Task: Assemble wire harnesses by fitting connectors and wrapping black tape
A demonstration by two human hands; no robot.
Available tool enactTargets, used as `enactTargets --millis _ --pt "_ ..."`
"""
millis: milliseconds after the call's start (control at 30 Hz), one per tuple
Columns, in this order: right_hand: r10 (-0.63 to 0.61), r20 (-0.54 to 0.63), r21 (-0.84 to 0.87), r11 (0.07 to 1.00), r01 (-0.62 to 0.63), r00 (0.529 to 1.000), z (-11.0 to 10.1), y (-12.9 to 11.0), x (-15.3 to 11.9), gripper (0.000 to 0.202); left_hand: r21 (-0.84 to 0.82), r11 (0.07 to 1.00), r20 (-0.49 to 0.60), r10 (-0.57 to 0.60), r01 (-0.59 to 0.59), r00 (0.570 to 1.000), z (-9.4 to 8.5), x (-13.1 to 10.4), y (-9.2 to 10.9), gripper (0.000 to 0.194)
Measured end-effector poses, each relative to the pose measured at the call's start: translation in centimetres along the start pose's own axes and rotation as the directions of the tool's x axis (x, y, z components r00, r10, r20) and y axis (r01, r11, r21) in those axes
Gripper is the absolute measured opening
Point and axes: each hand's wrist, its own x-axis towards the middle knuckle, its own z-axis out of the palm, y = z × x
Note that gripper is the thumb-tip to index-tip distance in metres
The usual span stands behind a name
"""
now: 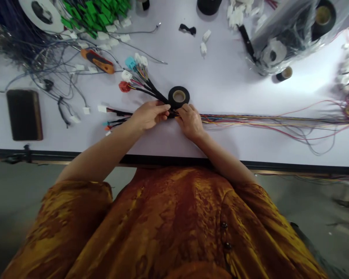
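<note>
A wiring harness [235, 118] lies across the table, its loose coloured wires running off to the right. Black-taped branches [155, 91] fan out on the left and end in blue, white and red connectors [124, 86]. At the junction my left hand [152, 115] is closed, thumb and fingers pinching the taped bundle beside the roll of black tape [178, 97]. Just right of it, my right hand [190, 121] is closed round the wires, fingers bent over them. The tape roll touches the bundle above both hands. What lies under the fingertips is partly hidden.
An orange-handled cutter [97, 61] rests among loose grey wires at the left, near a dark phone-like slab [25, 115]. Green connectors [97, 15] are heaped at the back. A plastic bag with tape rolls [291, 35] lies at the back right. The table's dark edge [174, 161] runs in front.
</note>
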Motion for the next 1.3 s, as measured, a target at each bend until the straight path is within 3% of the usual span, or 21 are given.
enactTargets --millis 100,167,300,367,533,667,800,1067,1167,1300 --pt "-0.028 -0.023 0.163 0.986 0.031 0.999 -0.5 1.0 0.0 0.012 -0.069 0.996 -0.044 -0.057 0.053 0.997 0.9 -0.1 -0.8 0.014" --pt "0.051 -0.037 0.356 0.934 -0.035 0.998 -1.4 1.8 0.6 0.015 -0.044 0.999 -0.091 0.009 -0.013 0.996 1.2 -0.6 -1.1 0.016" --pt "0.352 0.015 0.665 0.695 -0.272 0.936 -2.6 2.9 3.4 0.027 0.059 0.989 -0.119 0.14 -0.134 0.983 1.6 -1.8 -1.1 0.022" --pt "0.385 0.074 0.727 0.61 -0.313 0.92 -2.5 3.0 5.1 0.029 0.086 0.98 -0.132 0.191 -0.181 0.973 1.7 -2.2 -0.8 0.025" --pt "0.409 0.076 0.806 0.511 -0.298 0.909 -2.2 2.7 6.2 0.025 0.121 0.959 -0.15 0.271 -0.254 0.951 1.9 -2.8 -0.9 0.033" --pt "0.384 0.052 0.83 0.496 -0.254 0.922 -4.0 1.7 3.3 0.033 0.174 0.956 -0.195 0.267 -0.235 0.944 2.2 -2.7 -1.2 0.035" --pt "0.337 0.129 0.853 0.442 -0.277 0.933 -5.3 -0.3 -0.5 0.042 0.192 0.95 -0.207 0.286 -0.248 0.936 2.4 -2.5 -0.8 0.033" --pt "0.387 0.181 0.929 0.234 -0.286 0.904 -1.8 -4.2 -4.3 0.055 0.258 0.935 -0.111 0.281 -0.245 0.953 1.8 -2.2 0.6 0.016" --pt "0.398 0.196 0.935 0.199 -0.293 0.896 -1.7 -3.2 -3.9 0.053 0.327 0.906 -0.078 0.31 -0.269 0.948 1.5 -2.1 0.9 0.014" --pt "0.436 0.215 0.944 0.134 -0.3 0.874 -2.6 0.0 -0.9 0.039 0.367 0.873 -0.036 0.358 -0.32 0.933 1.1 -2.0 0.7 0.013"
